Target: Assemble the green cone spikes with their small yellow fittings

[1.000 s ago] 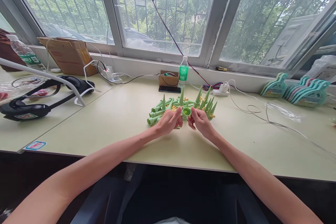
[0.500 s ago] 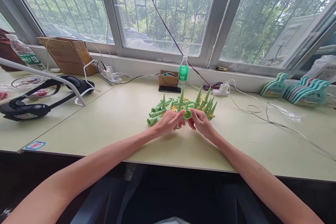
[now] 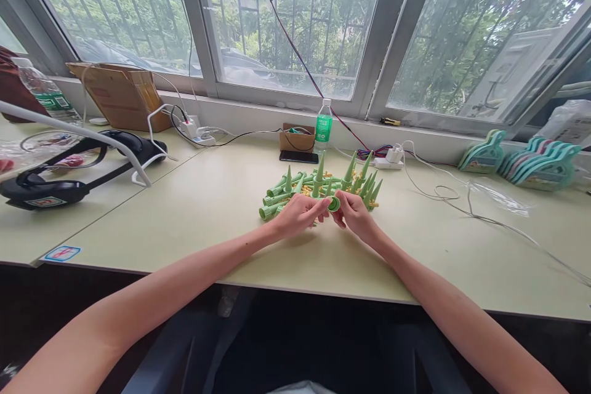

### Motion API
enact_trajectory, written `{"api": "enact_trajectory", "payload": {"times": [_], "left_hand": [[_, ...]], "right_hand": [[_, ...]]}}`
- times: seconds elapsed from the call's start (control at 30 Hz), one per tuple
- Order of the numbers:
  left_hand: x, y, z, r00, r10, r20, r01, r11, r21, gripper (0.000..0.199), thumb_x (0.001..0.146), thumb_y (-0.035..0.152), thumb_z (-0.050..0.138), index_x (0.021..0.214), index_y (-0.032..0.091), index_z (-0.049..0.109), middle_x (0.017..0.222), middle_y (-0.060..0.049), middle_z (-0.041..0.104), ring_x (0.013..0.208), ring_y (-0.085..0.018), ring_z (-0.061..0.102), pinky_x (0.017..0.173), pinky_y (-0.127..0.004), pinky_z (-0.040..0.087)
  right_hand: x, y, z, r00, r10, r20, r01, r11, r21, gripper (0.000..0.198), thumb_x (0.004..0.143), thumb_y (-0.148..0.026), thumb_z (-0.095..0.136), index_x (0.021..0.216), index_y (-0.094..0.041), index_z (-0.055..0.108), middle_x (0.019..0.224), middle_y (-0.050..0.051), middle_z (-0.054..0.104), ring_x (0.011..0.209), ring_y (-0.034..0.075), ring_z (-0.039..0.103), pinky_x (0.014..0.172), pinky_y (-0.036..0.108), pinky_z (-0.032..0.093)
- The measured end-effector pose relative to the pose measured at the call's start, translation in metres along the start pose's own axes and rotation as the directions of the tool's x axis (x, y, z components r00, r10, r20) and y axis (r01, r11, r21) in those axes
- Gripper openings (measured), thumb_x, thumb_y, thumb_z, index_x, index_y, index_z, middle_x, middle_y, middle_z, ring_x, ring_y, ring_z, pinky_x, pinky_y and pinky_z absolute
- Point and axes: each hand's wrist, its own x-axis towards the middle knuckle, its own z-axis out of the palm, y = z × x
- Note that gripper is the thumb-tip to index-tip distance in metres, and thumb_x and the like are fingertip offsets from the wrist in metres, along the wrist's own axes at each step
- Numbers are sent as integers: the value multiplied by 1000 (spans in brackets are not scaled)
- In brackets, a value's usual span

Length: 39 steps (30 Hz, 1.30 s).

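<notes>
Between my two hands is a hollow green plastic piece (image 3: 334,204), its round open end turned toward me. The fingers of my left hand (image 3: 302,214) are closed on its left side, thumb against the rim. My right hand (image 3: 354,210) pinches it from the right. Just beyond the hands lies a heap of green plastic tubes (image 3: 272,199) mixed with small yellow parts. Several pointed green cones (image 3: 349,171) stand up behind and to the right of my hands. My fingers hide part of the heap and most of the held piece.
Behind the heap are a black phone (image 3: 298,157), a small cardboard box (image 3: 290,140) and a water bottle (image 3: 324,125). A black headset (image 3: 50,181) lies at left. Power strips (image 3: 388,164), a white cable (image 3: 484,217) and teal plastic pieces (image 3: 540,165) are at right.
The held green piece has shifted slightly right and down, and its open end has turned a little. My left thumb has moved right across its rim. Both hands keep their hold.
</notes>
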Motion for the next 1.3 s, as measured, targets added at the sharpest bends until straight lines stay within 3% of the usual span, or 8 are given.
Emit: {"api": "enact_trajectory", "payload": {"times": [0.63, 0.97, 1.3], "left_hand": [[-1, 4, 0, 999, 39, 6, -39, 996, 80, 62, 95, 60, 45, 55, 14, 51, 53, 0, 54, 51, -10, 51, 50, -23, 39], [-1, 6, 0, 999, 42, -28, -38, 990, 132, 54, 92, 58, 53, 62, 14, 57, 54, 1, 56, 49, -9, 48, 49, -22, 35], [-1, 4, 0, 995, 95, -23, -88, 973, 213, 38, 89, 52, 59, 77, 16, 55, 58, 2, 54, 56, -12, 53, 56, -25, 42]], "right_hand": [[0, -2, -1, 999, 40, -16, -40, 999, -19, 57, 92, -71, 43, 64, -21, 41, 42, -6, 42, 36, 9, 39, 42, 24, 33], [-1, -3, 0, 997, 82, -13, -82, 997, 2, 58, 90, -73, 45, 63, -22, 40, 44, -7, 35, 36, 9, 36, 39, 24, 31], [0, -2, 0, 993, 117, -9, -116, 989, 89, 59, 88, -71, 52, 60, -22, 35, 45, -8, 28, 38, 7, 30, 39, 24, 23]]}}
